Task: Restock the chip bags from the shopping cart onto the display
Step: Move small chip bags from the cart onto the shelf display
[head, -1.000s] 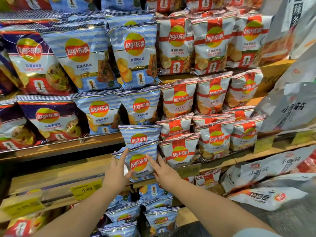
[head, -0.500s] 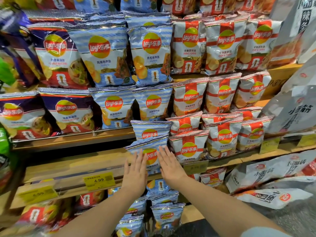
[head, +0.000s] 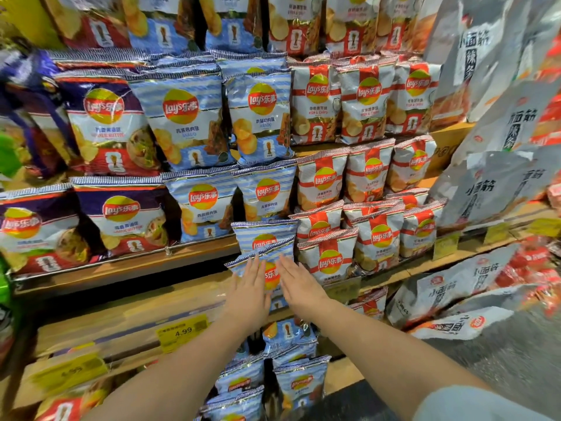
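Bright, even store light falls from above on glossy foil chip bags point(head: 188, 117), which throw white glare. Deep shadow fills the gap under the wooden shelf point(head: 121, 268). Wide-angle distortion bends the edges; the left and right margins smear with motion blur.

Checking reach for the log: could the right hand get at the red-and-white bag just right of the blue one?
Probably yes: the right hand lies flat beside the red-and-white bag, whose front is uncovered.
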Action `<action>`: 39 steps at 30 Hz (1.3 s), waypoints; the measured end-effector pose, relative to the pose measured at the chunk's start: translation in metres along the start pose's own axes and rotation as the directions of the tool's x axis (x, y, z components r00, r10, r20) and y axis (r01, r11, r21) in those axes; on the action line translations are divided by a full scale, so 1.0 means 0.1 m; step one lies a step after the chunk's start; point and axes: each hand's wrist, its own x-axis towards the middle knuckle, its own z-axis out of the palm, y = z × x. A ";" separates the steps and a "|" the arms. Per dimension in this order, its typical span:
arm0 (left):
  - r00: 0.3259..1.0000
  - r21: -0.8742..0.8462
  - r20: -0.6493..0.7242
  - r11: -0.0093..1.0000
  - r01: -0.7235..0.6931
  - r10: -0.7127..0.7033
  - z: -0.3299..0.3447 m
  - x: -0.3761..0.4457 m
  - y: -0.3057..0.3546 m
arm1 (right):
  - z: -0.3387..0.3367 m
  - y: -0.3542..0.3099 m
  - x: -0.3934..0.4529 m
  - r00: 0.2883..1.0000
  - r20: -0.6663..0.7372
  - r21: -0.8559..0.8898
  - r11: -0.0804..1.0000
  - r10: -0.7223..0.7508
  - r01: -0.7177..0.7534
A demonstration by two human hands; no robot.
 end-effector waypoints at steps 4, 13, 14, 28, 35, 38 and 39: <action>0.995 0.011 -0.081 0.998 -0.060 0.060 -0.31 -0.06 -0.03 | -0.21 -0.21 -0.15 0.996 -0.055 0.001 0.997 0.075 -0.075; 0.944 0.045 -0.092 0.948 -0.315 0.318 -0.46 -0.41 0.32 | -0.18 -0.36 -0.80 0.942 -0.118 0.038 0.950 0.313 -0.310; 0.931 0.041 -0.082 0.935 -0.353 0.355 -0.44 -0.45 0.37 | -0.16 -0.36 -0.93 0.930 -0.120 0.059 0.938 0.346 -0.341; 0.610 0.054 -0.026 0.610 -0.790 0.792 -0.23 -1.34 2.08 | -0.02 -0.21 -3.18 0.629 -0.238 0.216 0.672 0.740 -0.708; 0.393 0.041 -0.035 0.395 -0.918 0.919 0.15 -2.43 3.28 | 0.50 0.02 -4.85 0.445 -0.212 0.319 0.492 0.870 -0.810; 0.323 0.000 0.013 0.323 -0.946 0.946 0.38 -3.01 3.77 | 0.73 0.01 -5.64 0.386 -0.225 0.267 0.438 0.895 -0.858; 0.297 -0.002 0.023 0.297 -0.955 0.955 0.46 -3.19 3.91 | 0.79 -0.02 -5.89 0.368 -0.222 0.270 0.420 0.903 -0.867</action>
